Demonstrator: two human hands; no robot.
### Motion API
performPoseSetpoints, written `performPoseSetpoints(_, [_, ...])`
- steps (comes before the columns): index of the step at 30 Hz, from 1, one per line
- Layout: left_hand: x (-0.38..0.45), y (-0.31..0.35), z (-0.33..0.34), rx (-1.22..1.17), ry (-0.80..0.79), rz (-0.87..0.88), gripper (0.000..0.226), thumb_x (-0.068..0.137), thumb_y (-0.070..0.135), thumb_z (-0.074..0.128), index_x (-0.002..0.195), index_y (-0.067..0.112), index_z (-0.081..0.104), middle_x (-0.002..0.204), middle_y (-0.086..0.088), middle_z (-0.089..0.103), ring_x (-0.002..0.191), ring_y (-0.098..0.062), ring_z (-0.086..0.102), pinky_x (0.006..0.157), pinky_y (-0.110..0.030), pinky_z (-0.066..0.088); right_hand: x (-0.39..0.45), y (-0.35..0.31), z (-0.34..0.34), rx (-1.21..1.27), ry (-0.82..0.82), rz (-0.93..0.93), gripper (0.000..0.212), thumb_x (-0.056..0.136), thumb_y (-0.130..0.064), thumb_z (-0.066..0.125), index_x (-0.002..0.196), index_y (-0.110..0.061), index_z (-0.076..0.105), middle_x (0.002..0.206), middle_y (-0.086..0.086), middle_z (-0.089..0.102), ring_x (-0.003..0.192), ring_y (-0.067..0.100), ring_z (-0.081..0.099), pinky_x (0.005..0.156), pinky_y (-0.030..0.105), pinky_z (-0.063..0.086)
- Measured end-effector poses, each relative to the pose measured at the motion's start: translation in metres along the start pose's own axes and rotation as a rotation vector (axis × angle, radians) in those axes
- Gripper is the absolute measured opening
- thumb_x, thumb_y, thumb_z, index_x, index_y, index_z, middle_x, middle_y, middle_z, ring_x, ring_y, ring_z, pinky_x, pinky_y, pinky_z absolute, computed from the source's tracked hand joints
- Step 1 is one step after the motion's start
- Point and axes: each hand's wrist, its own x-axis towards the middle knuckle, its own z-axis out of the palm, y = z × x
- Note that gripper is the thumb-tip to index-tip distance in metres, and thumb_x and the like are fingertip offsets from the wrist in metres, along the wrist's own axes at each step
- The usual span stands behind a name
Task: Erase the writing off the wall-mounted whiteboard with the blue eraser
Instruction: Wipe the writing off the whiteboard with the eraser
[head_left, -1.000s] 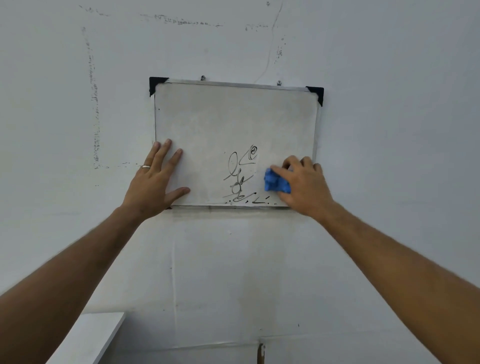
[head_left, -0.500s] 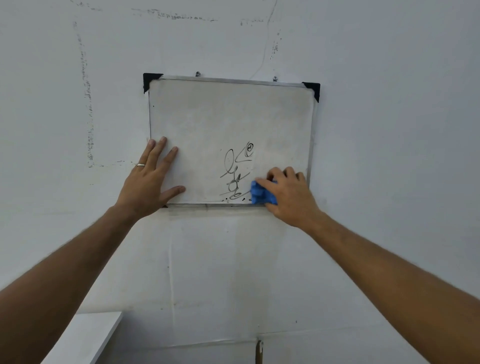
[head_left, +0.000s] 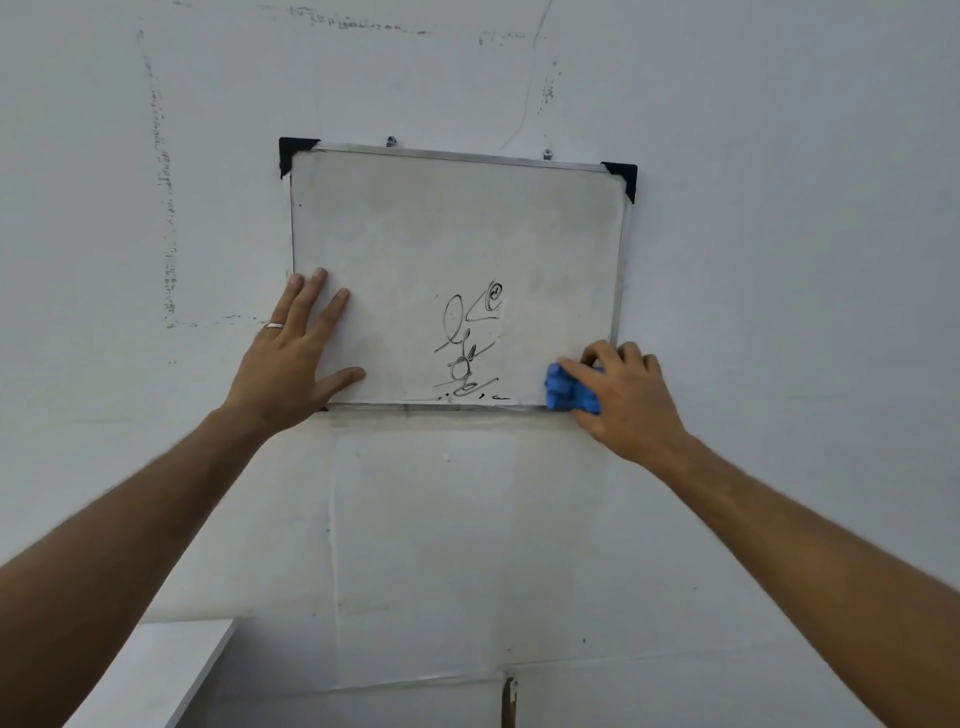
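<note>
Whiteboard (head_left: 415, 234) hangs on a pale wall (head_left: 779, 260), metal frame, black corner caps at the two upper corners. Board surface is greyish and smudged. No containers in view.

Writing (head_left: 470, 345): black marker scribbles in the lower middle of the board, loops and a small spiral at the top; not legible as words. A few short black marks run along the bottom edge, between the scribbles and the eraser.

Blue eraser (head_left: 569, 388) sits at the board's lower right corner, against the surface and touching the bottom frame. Right hand (head_left: 628, 397) grips it, fingers curled over its top, thumb on its left side.

Left hand (head_left: 291, 358) lies flat on the board's lower left area, fingers straight and spread, holding nothing. Ring (head_left: 275, 326) on one finger.

A white tabletop (head_left: 156, 670) corner shows at lower left. Dark dotted marks trace a rough rectangle on the wall around the board's upper left.
</note>
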Motion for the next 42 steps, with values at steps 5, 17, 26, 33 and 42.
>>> performPoseSetpoints(5, [0.001,0.001,-0.001,0.001,-0.015,0.002,0.093,0.09,0.055,0.064,0.162,0.021,0.017,0.172,-0.002,-0.002,0.158,-0.022,-0.005,0.118,-0.05,0.029,0.013,-0.054,0.006,0.051,0.002,0.041,0.062,0.069,-0.031,0.077,0.128,-0.025,0.06,0.111,0.005,0.056,0.091,0.033,0.052,0.075,0.046,0.045])
performPoseSetpoints(17, [0.001,0.002,-0.001,0.004,-0.014,-0.005,0.093,0.09,0.056,0.063,0.162,0.021,0.016,0.172,-0.001,-0.003,0.158,-0.021,-0.006,0.117,-0.051,0.032,0.016,-0.062,0.007,0.041,0.008,0.014,0.064,0.071,-0.032,0.078,0.132,-0.023,0.059,0.113,0.005,0.056,0.092,0.032,0.052,0.075,0.045,0.045])
performPoseSetpoints(26, [0.001,0.002,-0.001,0.003,-0.013,-0.003,0.093,0.09,0.056,0.063,0.162,0.021,0.017,0.172,0.001,-0.002,0.158,-0.019,-0.006,0.116,-0.052,0.033,0.024,-0.073,0.008,0.054,0.029,0.025,0.063,0.07,-0.034,0.078,0.13,-0.024,0.059,0.112,0.004,0.056,0.091,0.031,0.052,0.073,0.044,0.044])
performPoseSetpoints(33, [0.0,0.0,0.0,0.004,-0.013,0.002,0.092,0.09,0.054,0.064,0.162,0.022,0.017,0.172,0.001,-0.003,0.158,-0.019,-0.006,0.116,-0.05,0.032,0.064,-0.047,-0.02,0.029,0.084,0.112,0.06,0.076,-0.034,0.075,0.133,-0.025,0.057,0.115,0.006,0.055,0.095,0.033,0.051,0.075,0.044,0.044])
performPoseSetpoints(42, [0.001,-0.001,0.0,0.018,-0.022,-0.002,0.093,0.09,0.057,0.062,0.163,0.022,0.015,0.172,0.001,-0.005,0.158,-0.019,-0.007,0.116,-0.051,0.033,0.076,-0.049,-0.029,0.022,0.061,0.149,0.06,0.078,-0.037,0.073,0.133,-0.026,0.054,0.117,0.006,0.053,0.098,0.032,0.051,0.077,0.044,0.043])
